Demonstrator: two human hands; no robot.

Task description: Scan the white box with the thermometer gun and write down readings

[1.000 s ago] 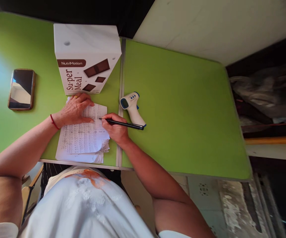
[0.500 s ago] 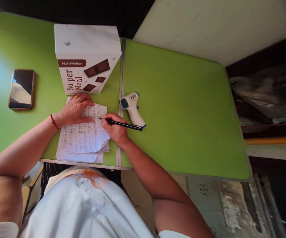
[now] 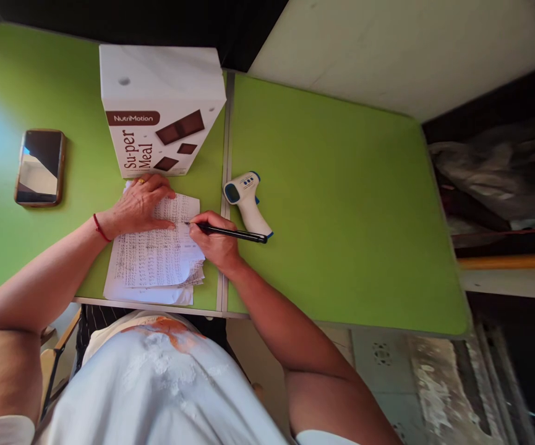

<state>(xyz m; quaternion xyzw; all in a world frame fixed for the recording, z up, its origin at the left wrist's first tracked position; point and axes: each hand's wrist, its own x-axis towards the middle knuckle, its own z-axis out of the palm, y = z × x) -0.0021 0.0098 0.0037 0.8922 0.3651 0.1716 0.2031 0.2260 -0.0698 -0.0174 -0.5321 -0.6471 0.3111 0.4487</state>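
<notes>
My right hand [image 3: 216, 241] is closed around a black pen [image 3: 239, 233], whose tip meets the top sheet of a paper stack [image 3: 160, 259]. Rows of small handwriting cover that sheet, and its lower right corner curls up. My left hand [image 3: 141, 207] lies flat over the upper left of the papers, fingers spread, holding nothing. It wears a ring, and a red cord circles the wrist. Just beyond its fingers stands a white box [image 3: 165, 80] printed "NutriMotion Su-per Meal". Right of the papers lies a white and blue infrared thermometer [image 3: 248, 201], close to the pen's back end.
A phone [image 3: 39, 167] in a brown case rests on the left part of the green table [image 3: 341, 216]. A metal seam [image 3: 225, 266] runs across the tabletop. At the right, beyond the table's edge, are shelves with plastic-wrapped things [image 3: 494, 179].
The pen's back end has shifted very slightly. Both hands, the papers and the other things stay practically in place.
</notes>
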